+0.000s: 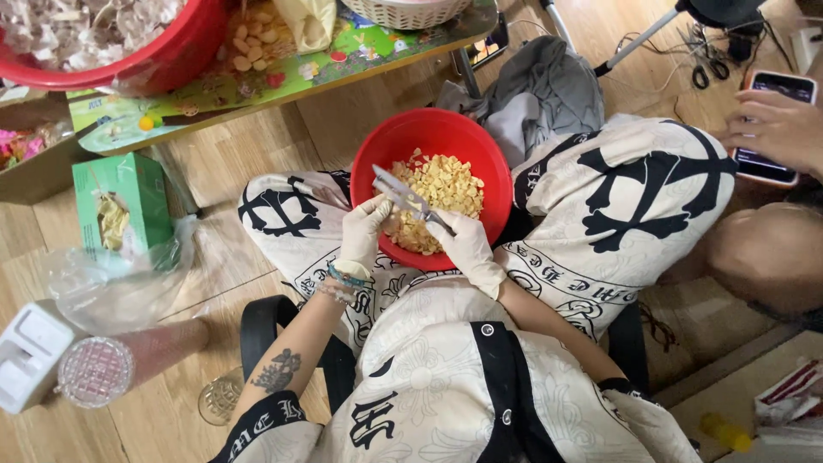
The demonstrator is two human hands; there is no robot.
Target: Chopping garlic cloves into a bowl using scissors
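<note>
gloved right hand [467, 249] grips scissors [410, 199] over red bowl [446, 137] — left hand [364, 233] alongside.

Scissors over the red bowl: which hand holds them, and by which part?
The right hand holds the scissors by the handle end; the left hand pinches something small beside the blades.

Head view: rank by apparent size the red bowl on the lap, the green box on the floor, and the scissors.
1. Red bowl, largest.
2. Green box, clearly smaller, though it sits farther from the camera, on the floor.
3. Scissors, smallest, held over the bowl between the gloved left hand and right hand.
</note>
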